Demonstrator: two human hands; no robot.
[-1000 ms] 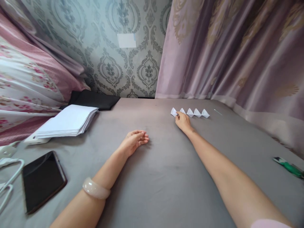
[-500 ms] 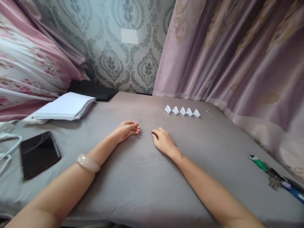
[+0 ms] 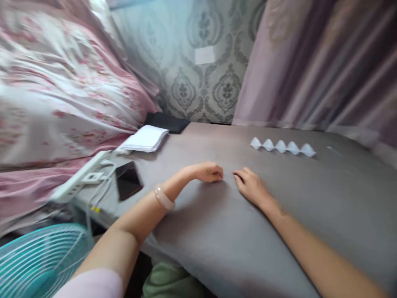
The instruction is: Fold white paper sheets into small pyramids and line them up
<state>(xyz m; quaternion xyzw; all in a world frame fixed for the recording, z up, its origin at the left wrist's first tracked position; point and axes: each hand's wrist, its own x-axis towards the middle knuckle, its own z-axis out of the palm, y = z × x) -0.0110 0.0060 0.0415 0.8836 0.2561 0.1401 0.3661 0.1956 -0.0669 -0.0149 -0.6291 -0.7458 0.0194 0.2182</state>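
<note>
My left hand point(image 3: 209, 172) is over the middle of the grey cloth-covered table point(image 3: 198, 231), its back partly turned to me and its fingers curled in. I see nothing in it. A pale bangle point(image 3: 163, 198) circles that forearm. Just right of it, my right hand point(image 3: 250, 185) rests on the cloth, loosely bent, with a gap between thumb and forefinger and nothing held. Beyond the right hand, several small folded white paper pieces point(image 3: 281, 146) stand in a row, touching neither hand.
Left of my arm lie a dark phone point(image 3: 127, 180), a white power strip point(image 3: 82, 176) with cables, and a stack of white paper point(image 3: 146, 138). A black flat item point(image 3: 167, 121) is behind the stack. A turquoise fan point(image 3: 46, 260) stands below the table's left edge. Curtains hang at both sides.
My view has swung left, bringing the fan and power strip into sight and the keys out of it. My left hand has turned over and its fingers have curled. The right hand keeps its pose.
</note>
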